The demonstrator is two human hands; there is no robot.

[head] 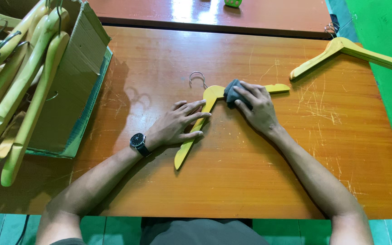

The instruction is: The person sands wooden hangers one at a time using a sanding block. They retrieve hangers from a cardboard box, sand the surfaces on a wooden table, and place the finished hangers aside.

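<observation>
Yellow wooden hanger [196, 131] flat on scratched orange tabletop [250, 172], metal hook pointing away. Left hand [178, 124] open, fingers spread, pressing down on nearer arm of hanger. Right hand [257, 106] closed around dark grey cloth [231, 94] at hanger's shoulder. Second hanger [348, 52] well apart, far right; cardboard box [75, 86] of hangers at left.

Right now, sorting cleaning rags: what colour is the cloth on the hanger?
Dark grey cloth, head view.
</observation>
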